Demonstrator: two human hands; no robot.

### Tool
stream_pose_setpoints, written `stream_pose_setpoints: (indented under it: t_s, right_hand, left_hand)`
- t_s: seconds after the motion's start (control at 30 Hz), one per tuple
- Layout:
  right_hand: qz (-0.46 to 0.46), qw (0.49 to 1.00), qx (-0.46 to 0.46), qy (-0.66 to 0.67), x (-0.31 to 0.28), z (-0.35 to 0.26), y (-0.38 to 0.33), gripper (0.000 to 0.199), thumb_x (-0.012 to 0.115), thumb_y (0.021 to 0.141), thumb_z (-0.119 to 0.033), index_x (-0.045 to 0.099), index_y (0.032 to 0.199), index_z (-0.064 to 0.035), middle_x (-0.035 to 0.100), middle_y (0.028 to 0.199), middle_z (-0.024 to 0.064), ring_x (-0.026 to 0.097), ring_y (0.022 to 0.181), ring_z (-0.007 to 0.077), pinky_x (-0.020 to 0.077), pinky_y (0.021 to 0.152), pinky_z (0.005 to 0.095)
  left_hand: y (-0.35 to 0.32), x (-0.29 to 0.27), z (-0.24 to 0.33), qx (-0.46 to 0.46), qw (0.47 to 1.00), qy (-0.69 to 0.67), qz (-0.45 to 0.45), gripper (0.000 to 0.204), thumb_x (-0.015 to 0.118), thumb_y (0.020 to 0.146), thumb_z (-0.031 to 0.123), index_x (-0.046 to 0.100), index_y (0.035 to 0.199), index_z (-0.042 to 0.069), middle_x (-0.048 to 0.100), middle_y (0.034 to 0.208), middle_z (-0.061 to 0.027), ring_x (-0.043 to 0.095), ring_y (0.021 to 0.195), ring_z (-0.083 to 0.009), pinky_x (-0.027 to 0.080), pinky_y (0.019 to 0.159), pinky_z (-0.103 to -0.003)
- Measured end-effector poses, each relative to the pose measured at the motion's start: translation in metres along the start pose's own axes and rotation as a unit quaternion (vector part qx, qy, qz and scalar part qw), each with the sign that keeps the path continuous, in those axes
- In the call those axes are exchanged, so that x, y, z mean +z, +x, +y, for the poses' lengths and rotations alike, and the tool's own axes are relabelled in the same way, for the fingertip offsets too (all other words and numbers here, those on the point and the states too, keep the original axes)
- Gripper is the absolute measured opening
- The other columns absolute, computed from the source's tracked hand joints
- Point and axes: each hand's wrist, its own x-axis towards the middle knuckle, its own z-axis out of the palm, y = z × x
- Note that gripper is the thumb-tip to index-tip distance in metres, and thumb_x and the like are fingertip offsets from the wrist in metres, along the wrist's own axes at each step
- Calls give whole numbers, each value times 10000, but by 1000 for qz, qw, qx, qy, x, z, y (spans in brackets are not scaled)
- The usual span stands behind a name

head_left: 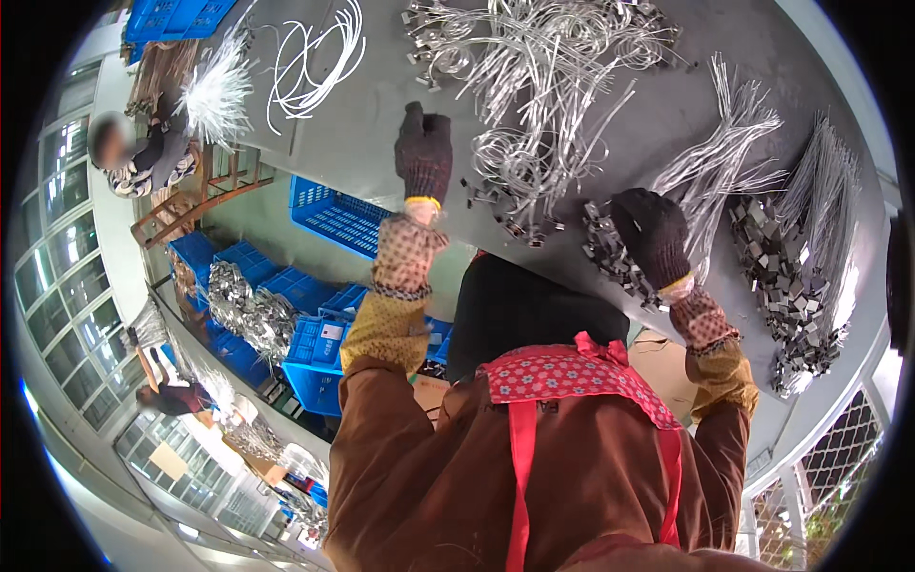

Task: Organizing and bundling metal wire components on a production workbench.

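My left hand [422, 153] wears a dark knitted glove and is held over the grey tabletop, its fingers curled together. Whatever it may hold is hidden by the glove. On the right, my gloved right hand [653, 234] rests against a bundle of silvery wires [717, 162] with small metal end pieces [610, 250] at its near end. Its fingers bend down and in, and their tips are hidden. Between and beyond my hands lies a tangled heap of silvery wires [538, 86], some of them coiled, with metal pieces at their ends.
Another wire bundle [824, 181] with blocky metal ends [786, 276] lies far right. Loose white strands [315, 67] curl at the upper left. Blue crates [334, 217] stand below the left table edge. A person [152, 157] sits at the far left; another [176, 396] is lower down.
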Motion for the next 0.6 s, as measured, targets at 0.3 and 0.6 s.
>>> stream_pose_setpoints:
  t_s: [0.3,0.6]
  right_hand:
    - [-65,849,418,317,143,-63,231,482,610,915,-438,675,1053,20,685,784,143,658,587,198,522,546,343]
    - [6,733,465,497,218,-64,270,299,611,878,-262,647,915,33,619,659,115,618,522,186,504,485,325]
  left_hand:
    - [239,31,26,418,897,121,-73,479,591,777,168,591,1241,45,679,1066,-194,642,977,-360,521,827,-454]
    - [293,104,57,401,785,274,-386,540,712,714,255,640,1248,216,672,1196,-139,674,1045,-331,547,901,-456]
